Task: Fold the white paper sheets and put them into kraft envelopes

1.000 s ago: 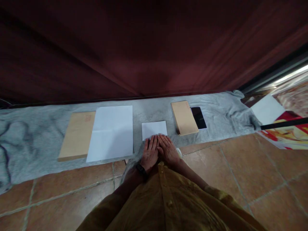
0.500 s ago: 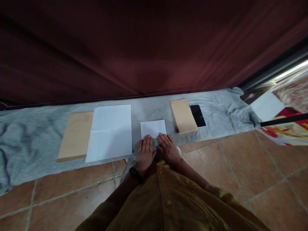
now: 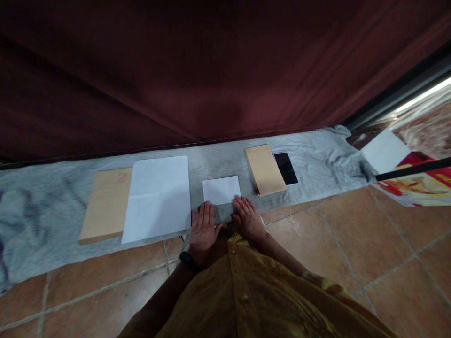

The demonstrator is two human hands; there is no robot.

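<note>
A grey cloth point(image 3: 214, 162) bears 1 large sheet point(image 3: 158, 197), 1 small sheet point(image 3: 221, 189), 2 brown stacks point(image 3: 106, 202) point(image 3: 265, 170) and 1 phone point(image 3: 286, 168).

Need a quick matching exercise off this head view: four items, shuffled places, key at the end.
Items
1. phone
2. large white sheet
3. small white paper
4. dark red fabric

Places
A. directly in front of the left hand and right hand
B. beyond the far edge of the grey cloth
C. beside the right-hand brown stack
D. beside the left-hand brown stack

Pairs: 1-C, 2-D, 3-A, 4-B
</note>
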